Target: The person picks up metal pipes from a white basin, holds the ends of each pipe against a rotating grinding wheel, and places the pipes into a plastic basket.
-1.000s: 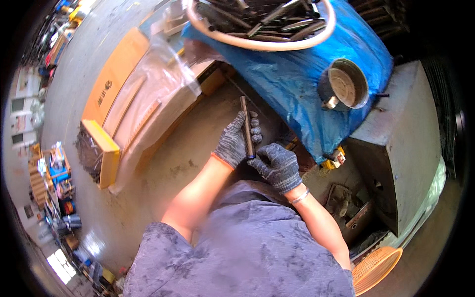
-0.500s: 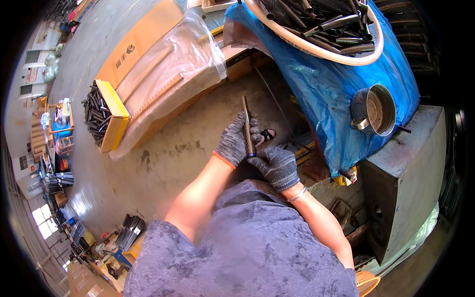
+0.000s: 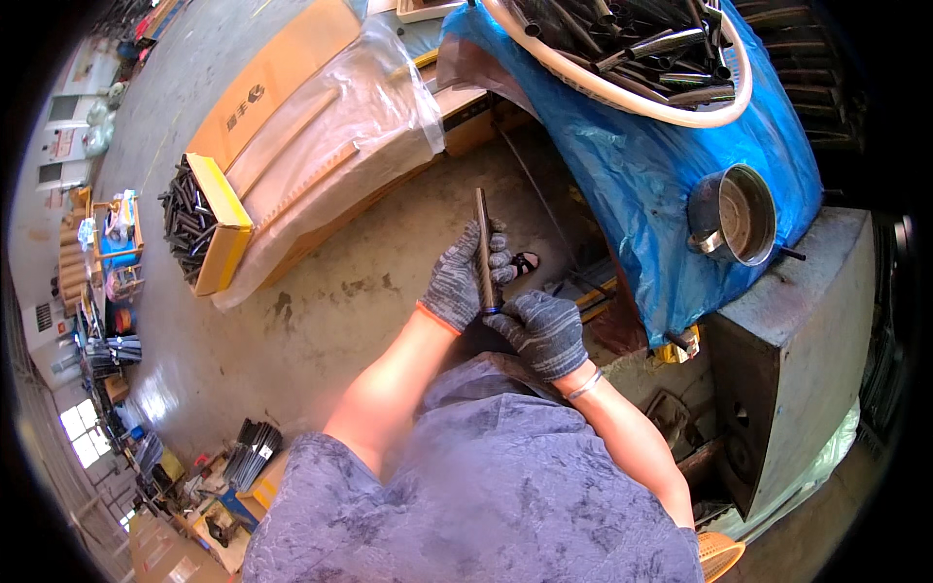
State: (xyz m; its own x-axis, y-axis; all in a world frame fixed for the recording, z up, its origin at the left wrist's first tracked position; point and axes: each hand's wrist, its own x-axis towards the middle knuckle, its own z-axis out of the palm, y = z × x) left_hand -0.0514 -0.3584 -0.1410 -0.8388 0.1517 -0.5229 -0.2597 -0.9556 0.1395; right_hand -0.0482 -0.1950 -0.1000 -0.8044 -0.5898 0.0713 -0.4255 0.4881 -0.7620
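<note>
A dark, shiny tube (image 3: 483,243) stands nearly upright in front of my body. Around its middle are the gloved fingers of my left hand (image 3: 461,276), closed on it. My right hand (image 3: 544,332), in a matching grey knit glove, is at the tube's lower end, where a thin blue band shows. Its fingers are curled together there; whether they grip the tube's end or some small thing is hidden.
A blue sheet (image 3: 622,194) covers a surface on the right, with a round basket (image 3: 743,92) of dark tubes and a metal pot (image 3: 702,219). A metal cabinet (image 3: 816,330) stands beside it. At left lie a plastic-draped carton (image 3: 282,107) and a yellow-edged box (image 3: 231,228) of short tubes.
My right hand has shifted slightly left and its fingers have curled in closer at the tube's lower end. My left hand keeps its hold, nearly still.
</note>
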